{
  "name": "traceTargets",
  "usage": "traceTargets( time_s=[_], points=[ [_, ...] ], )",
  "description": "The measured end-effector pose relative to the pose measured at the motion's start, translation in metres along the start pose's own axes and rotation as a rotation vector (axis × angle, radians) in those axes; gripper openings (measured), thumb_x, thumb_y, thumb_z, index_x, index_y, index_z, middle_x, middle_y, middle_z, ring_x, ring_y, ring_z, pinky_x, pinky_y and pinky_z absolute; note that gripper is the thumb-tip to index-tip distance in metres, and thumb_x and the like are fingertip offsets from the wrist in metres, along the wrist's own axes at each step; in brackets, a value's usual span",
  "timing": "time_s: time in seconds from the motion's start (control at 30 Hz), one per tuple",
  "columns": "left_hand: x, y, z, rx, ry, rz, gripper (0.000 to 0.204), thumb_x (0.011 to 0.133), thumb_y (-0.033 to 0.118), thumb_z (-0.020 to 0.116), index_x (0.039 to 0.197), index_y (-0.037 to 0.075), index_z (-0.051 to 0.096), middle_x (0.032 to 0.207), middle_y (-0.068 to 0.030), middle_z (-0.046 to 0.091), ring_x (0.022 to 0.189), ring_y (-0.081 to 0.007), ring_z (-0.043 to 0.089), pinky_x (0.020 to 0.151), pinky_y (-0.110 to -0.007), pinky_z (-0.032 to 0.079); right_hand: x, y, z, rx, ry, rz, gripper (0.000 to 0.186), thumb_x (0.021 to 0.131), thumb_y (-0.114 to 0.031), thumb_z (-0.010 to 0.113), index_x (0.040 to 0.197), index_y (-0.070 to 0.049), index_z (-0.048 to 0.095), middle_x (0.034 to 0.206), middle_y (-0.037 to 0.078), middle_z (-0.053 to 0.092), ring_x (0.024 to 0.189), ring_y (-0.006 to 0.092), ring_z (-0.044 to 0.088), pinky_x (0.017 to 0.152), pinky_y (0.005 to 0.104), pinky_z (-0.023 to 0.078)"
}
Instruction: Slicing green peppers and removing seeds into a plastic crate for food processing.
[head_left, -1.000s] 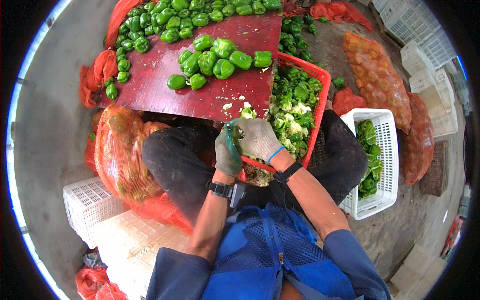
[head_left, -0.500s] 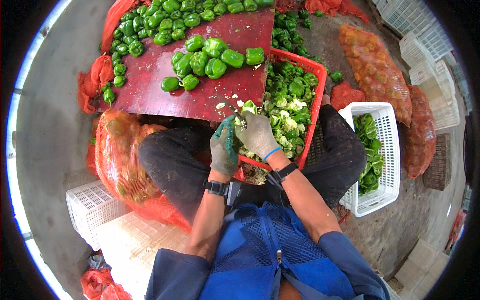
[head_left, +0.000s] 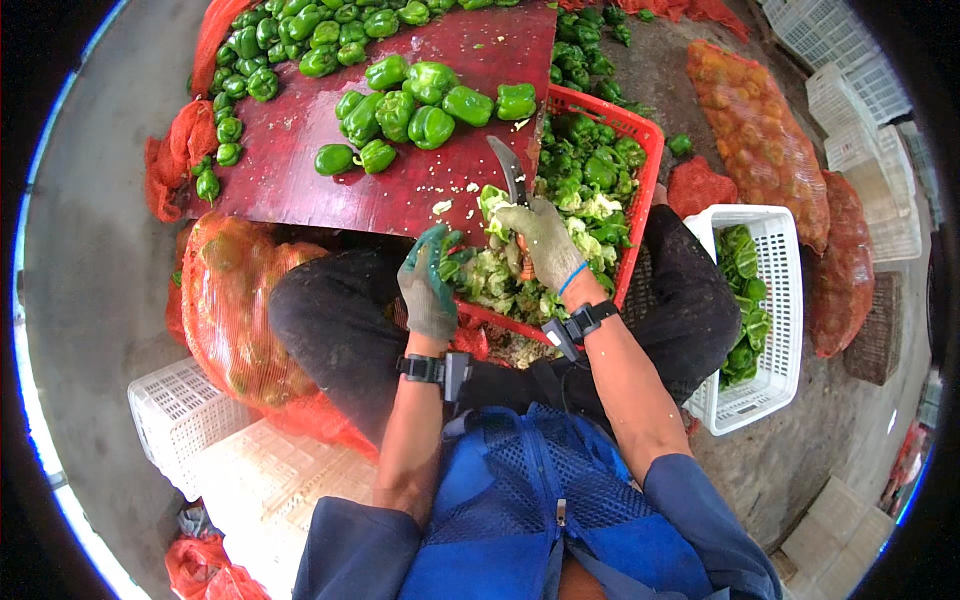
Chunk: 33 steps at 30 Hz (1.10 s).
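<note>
My right hand, in a grey glove, is closed round the orange-brown handle of a curved knife. Its dark blade points up and away toward the red board. By the knuckles is a pale green pepper core; whether the hand touches it I cannot tell. My left hand, gloved with green-coated fingers, is curled round a green pepper piece, mostly covered by the fingers. Under both hands stands a red crate of pepper scraps and pale cores. Whole green bell peppers lie grouped on the red board.
A white crate at the right holds green pepper pieces. Filled net sacks lie beyond it, and another net sack leans by my left knee. White crates stand at the lower left. More peppers cover the board's far side.
My hands have moved apart, the right one rightward and the left one leftward. The knife blade now shows fully, pointing away from me. The pale core now sits beside the right hand.
</note>
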<state>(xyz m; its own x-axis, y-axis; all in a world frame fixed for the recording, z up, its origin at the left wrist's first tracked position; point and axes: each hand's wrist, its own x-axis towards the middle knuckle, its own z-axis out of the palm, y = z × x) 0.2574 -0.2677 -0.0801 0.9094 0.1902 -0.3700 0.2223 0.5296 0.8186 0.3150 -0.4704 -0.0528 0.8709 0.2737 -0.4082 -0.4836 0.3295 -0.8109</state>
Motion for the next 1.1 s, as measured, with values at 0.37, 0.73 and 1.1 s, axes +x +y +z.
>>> traceTargets(
  time_s=[0.37, 0.73, 1.1],
  points=[
    [0.001, -0.022, -0.007, -0.197, -0.034, -0.042, 0.048, 0.113, 0.036, 0.052, 0.149, 0.005, 0.058, 0.134, -0.0167, 0.072, 0.108, -0.0319, 0.075, 0.079, -0.037, 0.064, 0.012, 0.017, -0.023, -0.973, 0.381, -0.292, 0.041, 0.094, -0.035, 0.079, 0.097, 0.005, 0.073, 0.076, 0.023, 0.067, 0.070, 0.0397, 0.069, 0.068, 0.0503, 0.058],
    [-0.005, -0.016, -0.007, -0.186, 0.012, 0.018, 0.046, 0.115, 0.036, 0.053, 0.148, 0.004, 0.059, 0.133, -0.0132, 0.072, 0.108, -0.0270, 0.075, 0.086, -0.038, 0.063, -0.014, -0.017, 0.018, -1.481, 0.626, -0.349, 0.043, 0.086, -0.035, 0.085, 0.114, -0.006, 0.072, 0.107, 0.023, 0.072, 0.095, 0.0407, 0.075, 0.080, 0.0505, 0.063],
    [-0.012, -0.004, -0.006, -0.034, 0.104, 0.178, 0.050, 0.114, 0.036, 0.047, 0.152, 0.005, 0.057, 0.137, -0.0116, 0.069, 0.120, -0.0271, 0.069, 0.098, -0.042, 0.061, 0.004, 0.015, 0.027, -1.420, 0.359, -0.577, 0.020, 0.094, -0.016, 0.068, 0.105, 0.001, 0.072, 0.099, 0.022, 0.072, 0.081, 0.0368, 0.075, 0.070, 0.0521, 0.063]
  ],
)
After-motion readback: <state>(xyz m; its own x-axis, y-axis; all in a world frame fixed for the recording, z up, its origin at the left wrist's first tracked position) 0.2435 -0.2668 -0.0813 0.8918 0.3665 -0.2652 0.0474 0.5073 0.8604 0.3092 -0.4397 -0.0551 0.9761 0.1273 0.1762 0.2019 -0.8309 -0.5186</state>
